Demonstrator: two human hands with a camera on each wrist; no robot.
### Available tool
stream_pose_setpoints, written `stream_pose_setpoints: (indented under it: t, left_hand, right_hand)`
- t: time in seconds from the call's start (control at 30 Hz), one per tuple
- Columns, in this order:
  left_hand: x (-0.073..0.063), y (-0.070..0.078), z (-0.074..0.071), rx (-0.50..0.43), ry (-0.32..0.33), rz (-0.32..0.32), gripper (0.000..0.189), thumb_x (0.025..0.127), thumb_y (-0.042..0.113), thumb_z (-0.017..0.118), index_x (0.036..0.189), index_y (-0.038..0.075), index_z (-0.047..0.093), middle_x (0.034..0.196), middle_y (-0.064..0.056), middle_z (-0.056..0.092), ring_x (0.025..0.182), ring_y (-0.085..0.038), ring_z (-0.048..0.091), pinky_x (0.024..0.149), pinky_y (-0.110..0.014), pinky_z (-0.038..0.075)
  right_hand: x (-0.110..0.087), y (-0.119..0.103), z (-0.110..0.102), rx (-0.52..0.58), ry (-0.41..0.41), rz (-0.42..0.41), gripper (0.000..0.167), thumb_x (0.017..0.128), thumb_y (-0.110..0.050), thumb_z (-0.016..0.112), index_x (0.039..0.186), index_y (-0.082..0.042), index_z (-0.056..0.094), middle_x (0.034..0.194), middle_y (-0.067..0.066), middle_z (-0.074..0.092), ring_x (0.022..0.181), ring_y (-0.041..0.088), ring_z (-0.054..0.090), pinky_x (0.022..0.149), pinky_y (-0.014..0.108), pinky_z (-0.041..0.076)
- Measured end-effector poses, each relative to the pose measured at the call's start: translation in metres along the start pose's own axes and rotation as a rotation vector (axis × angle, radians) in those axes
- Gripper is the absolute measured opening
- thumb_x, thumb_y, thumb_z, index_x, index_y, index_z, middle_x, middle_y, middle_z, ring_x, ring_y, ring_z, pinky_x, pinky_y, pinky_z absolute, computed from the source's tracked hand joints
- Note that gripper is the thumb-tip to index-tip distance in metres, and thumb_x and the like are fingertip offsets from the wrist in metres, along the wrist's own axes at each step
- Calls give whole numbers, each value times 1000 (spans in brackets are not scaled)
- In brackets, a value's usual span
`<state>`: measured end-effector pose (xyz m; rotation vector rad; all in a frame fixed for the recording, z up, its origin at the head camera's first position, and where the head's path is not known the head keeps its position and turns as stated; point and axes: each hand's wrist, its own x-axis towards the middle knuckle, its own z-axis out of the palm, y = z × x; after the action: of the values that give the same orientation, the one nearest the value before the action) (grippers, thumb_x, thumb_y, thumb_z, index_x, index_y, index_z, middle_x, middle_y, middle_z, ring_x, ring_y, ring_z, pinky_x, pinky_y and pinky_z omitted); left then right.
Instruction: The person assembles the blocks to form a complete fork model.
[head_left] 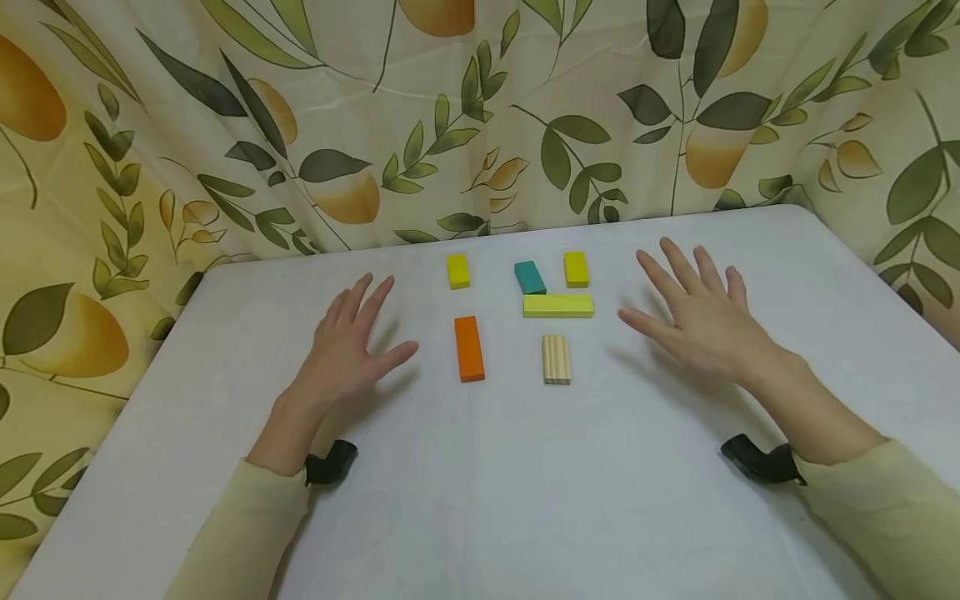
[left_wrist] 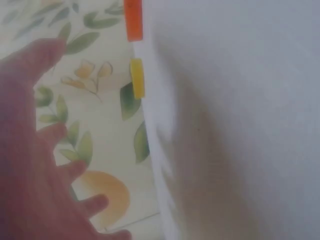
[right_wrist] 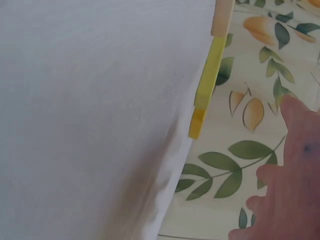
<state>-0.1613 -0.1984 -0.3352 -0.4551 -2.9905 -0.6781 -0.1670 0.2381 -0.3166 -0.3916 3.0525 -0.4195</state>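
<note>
Blocks [head_left: 469, 349]: six lying flat on surface [head_left: 465, 492], none being stacked | left hand [head_left: 341, 358], right hand [head_left: 708, 325]: hovering either side, fingers [head_left: 659, 276] spread, grasping nothing | starting or finishing: unclear

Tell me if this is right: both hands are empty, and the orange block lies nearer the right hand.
Not quite: the head view shows the orange block nearer the left hand, not the right hand. Both are empty.
</note>
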Motion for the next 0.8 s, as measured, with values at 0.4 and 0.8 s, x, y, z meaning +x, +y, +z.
stream_pose_setpoints:
  t: [0.4,0.8]
  left_hand:
    - [7,-1,4,-135,29,17,91,90,46,71,163,28,19,167,-8,12,151,-36,11,113,-68,20]
    - [10,2,16,-266,-6,57,91,89,42,75,162,28,23,167,-4,13,151,-29,10,115,-64,20]
  right_hand:
    - [11,-13,3,89,36,-43,89,98,-59,53,164,-15,12,167,19,-1,149,51,-2,112,72,-1]
    - [19,-23,9,144,73,-94,87,97,-53,59,163,-14,17,167,18,7,150,47,5,114,68,6]
